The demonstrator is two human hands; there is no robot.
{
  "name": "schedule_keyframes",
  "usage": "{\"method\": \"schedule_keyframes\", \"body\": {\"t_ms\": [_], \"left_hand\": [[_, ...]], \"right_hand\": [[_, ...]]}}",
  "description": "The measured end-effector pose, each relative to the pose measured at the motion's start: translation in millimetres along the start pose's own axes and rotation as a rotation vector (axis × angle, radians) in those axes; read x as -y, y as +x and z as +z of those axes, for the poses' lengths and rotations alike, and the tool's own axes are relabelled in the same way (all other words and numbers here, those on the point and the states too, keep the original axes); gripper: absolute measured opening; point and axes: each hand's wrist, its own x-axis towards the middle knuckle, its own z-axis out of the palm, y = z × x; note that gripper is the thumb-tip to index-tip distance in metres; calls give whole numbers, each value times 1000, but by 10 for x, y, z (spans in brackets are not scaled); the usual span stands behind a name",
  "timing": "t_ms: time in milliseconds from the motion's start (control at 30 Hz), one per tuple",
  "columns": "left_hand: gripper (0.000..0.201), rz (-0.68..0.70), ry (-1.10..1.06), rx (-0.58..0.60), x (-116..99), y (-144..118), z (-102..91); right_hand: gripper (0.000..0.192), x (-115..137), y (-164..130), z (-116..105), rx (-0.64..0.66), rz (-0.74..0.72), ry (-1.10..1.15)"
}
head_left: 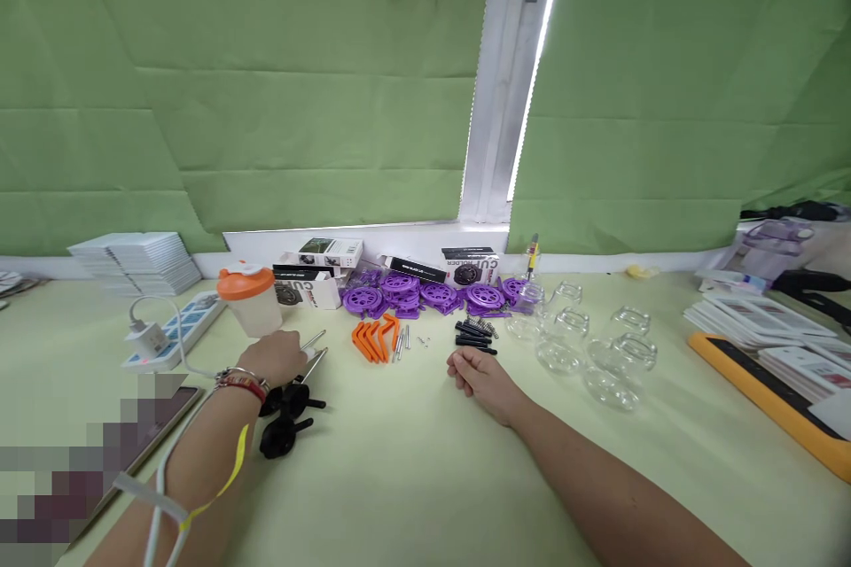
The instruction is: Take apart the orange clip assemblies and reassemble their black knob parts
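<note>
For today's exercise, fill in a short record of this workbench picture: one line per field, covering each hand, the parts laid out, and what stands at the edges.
Left hand: curled over metal rods, beside the black clamps
Right hand: loosely closed, resting on the table, just below the black pins; grip unclear
Centre: orange clips, purple wheels, small boxes behind
Right: clear glass cups, orange tray
Left: bottle with orange lid, power strip, stacked cards
</note>
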Motion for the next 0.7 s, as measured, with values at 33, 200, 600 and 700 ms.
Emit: {"method": "schedule_keyframes", "body": {"t_ms": [33, 200, 600, 700], "left_hand": [[40, 47, -3, 15, 4, -52, -19], [64, 436, -1, -12, 69, -472, 92], [62, 276, 49, -359, 148, -673, 442], [66, 354, 50, -347, 225, -717, 467]], "right_hand": [[34, -1, -1, -1, 2, 1, -3], [35, -5, 3, -5, 12, -2, -15], [37, -4, 9, 10, 0, -9, -15], [38, -19, 14, 7, -3, 3, -26]]}}
